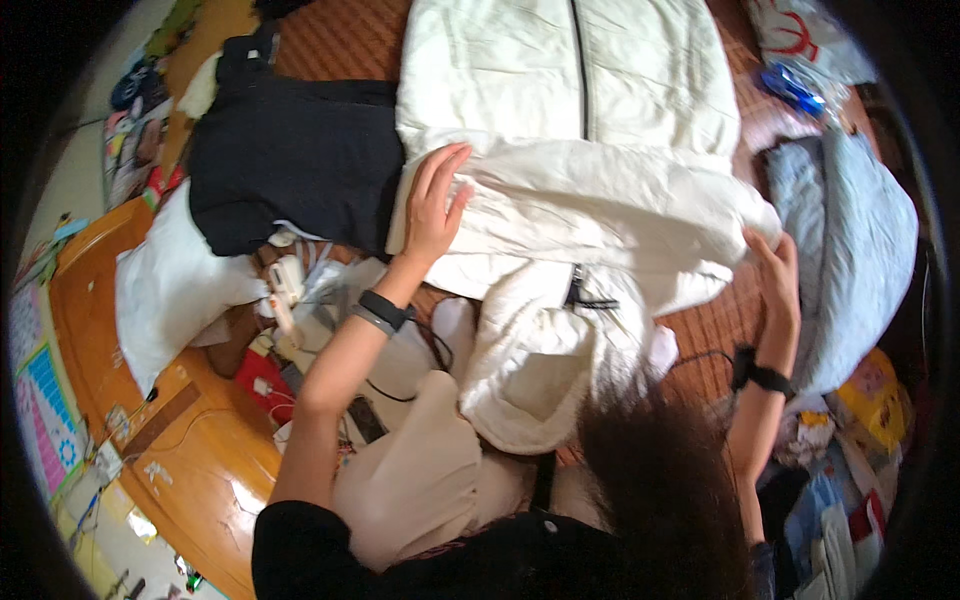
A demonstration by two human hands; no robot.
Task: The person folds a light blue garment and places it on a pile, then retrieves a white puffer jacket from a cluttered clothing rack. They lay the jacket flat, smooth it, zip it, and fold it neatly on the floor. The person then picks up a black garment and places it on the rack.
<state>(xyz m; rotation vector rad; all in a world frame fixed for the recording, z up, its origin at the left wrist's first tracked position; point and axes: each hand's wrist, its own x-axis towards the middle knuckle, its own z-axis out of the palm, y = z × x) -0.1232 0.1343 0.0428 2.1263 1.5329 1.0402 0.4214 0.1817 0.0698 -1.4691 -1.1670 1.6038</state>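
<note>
A white hooded jacket (pixel 500 70) lies front up, its dark zipper (pixel 582 75) running down the middle. The hood (pixel 535 390) points toward me. One white sleeve (pixel 610 195) stretches across the body from side to side. My left hand (pixel 437 205) rests on the left end of this sleeve, fingers stretched out and holding nothing. At the other end, my right hand (pixel 775 265) pinches the sleeve's edge between thumb and fingers. Dark bands circle both wrists. Strands of dark hair hang over part of the hood's right side.
Black folded clothing (pixel 295 150) and a white pillow-like bundle (pixel 170 285) lie on the left, by a wooden board (pixel 190 480). A light blue bedding roll (pixel 845 250) is on the right. Below it sit a yellow bag (pixel 872 400) and piled clothes. A brown woven mat (pixel 340 45) lies underneath.
</note>
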